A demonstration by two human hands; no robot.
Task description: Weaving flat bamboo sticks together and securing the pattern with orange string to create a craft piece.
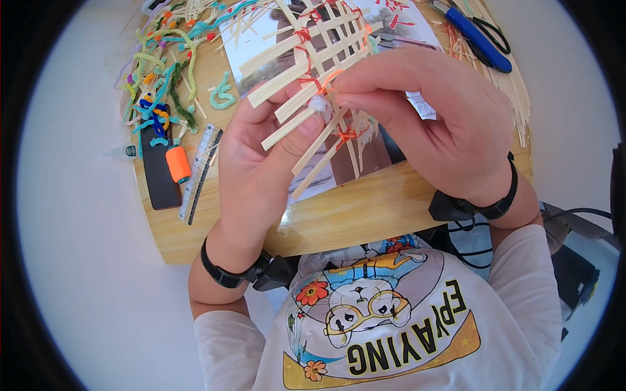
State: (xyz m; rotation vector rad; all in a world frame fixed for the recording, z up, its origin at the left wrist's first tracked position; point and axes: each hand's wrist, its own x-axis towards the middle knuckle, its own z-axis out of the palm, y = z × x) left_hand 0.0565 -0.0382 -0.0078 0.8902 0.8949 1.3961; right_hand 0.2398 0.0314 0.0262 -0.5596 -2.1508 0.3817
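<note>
The left hand is gripping a stick frame. The right hand is pinching orange string, its fingertips hiding part.

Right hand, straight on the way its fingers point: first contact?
Probably the wooden lattice in the left hand, right by the right hand's fingertips. Depth is unclear; the white tuft could come first.

Lattice cut off by the top edge, left hand with fingers partly hidden behind it, strand too small to trace at right hand, sheet partly covered, shirt cut off below
</note>
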